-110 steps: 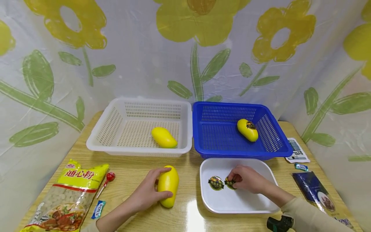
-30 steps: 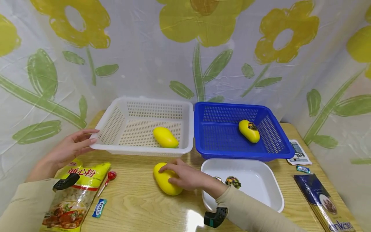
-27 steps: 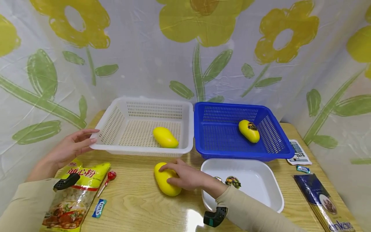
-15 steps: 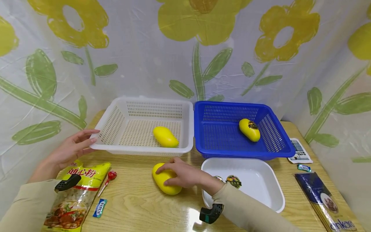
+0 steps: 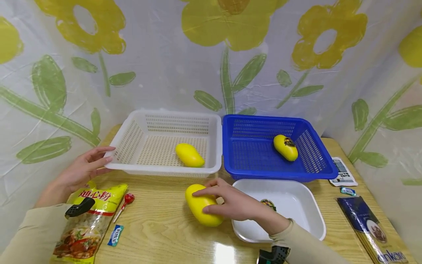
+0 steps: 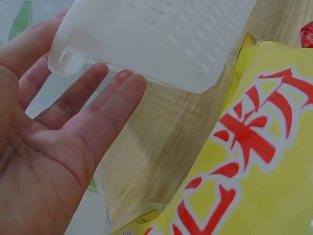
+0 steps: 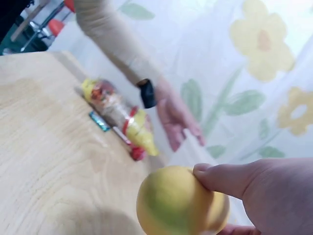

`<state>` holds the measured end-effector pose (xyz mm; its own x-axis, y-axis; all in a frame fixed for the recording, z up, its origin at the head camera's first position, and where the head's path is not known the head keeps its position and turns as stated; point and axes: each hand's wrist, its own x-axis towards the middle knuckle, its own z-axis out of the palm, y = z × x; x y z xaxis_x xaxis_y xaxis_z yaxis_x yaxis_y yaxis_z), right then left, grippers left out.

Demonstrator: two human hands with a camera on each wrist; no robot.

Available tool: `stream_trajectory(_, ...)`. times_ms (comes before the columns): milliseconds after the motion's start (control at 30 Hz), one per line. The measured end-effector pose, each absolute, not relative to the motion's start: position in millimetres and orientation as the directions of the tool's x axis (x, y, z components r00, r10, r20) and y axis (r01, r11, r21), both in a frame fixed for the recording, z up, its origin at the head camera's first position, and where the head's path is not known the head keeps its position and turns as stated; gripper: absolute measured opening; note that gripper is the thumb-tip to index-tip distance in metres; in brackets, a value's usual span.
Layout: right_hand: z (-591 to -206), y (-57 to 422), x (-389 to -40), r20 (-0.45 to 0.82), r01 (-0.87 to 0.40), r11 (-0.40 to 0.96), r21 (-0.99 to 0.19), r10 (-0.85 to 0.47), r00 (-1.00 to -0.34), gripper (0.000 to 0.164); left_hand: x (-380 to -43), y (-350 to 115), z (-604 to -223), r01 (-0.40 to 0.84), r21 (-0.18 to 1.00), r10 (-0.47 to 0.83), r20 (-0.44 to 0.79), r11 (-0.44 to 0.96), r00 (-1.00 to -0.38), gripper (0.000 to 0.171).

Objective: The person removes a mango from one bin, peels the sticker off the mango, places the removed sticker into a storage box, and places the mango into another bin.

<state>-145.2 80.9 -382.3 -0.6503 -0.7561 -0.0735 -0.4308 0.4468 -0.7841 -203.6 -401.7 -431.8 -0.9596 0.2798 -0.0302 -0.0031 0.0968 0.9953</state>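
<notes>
My right hand (image 5: 239, 203) grips a yellow mango (image 5: 199, 211) over the front middle of the table, thumb and fingers on its right side. In the right wrist view, the thumb presses on this mango (image 7: 168, 203). At the left, my left hand (image 5: 80, 170) holds the rim of the white basket (image 5: 165, 171) at its front left corner. Fingers lie under that rim (image 6: 142, 76) in the left wrist view. Another mango (image 5: 189, 155) lies inside the white basket. A mango with a dark round sticker (image 5: 285, 147) lies in the blue basket (image 5: 280, 175).
A white tray (image 5: 290, 234) with a round sticker (image 5: 267, 203) stands before the blue basket, partly behind my right hand. A pasta bag (image 5: 87, 220), red lollipop (image 5: 128, 199) and small candy (image 5: 115, 235) lie left. Right are a dark blue packet (image 5: 366, 223), another candy (image 5: 347, 191) and a white packet (image 5: 343, 174).
My right hand left the tray and took over the mango from my left hand, then moved right and nearer with it. My left hand went to the white basket's rim and stays there.
</notes>
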Motion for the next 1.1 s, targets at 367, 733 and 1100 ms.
stream_trajectory(367,-356,136,-139,-0.059,-0.259,0.390,-0.884,-0.641,-0.765,0.041,-201,-398,-431,0.016,1.000,0.314,0.013,0.006,-0.949,0.038)
stream_trajectory(733,-341,113,-187,-0.004,-0.159,0.331,-0.930,-0.441,-0.897,0.039,-198,-397,-433,0.006,1.000,0.284,0.004,0.007,-0.959,0.038)
stream_trajectory(1100,-344,53,-263,0.033,-0.226,0.428,-0.875,-0.413,-0.910,0.035,-200,-397,-433,0.015,1.000,0.288,0.014,0.002,-0.958,0.039)
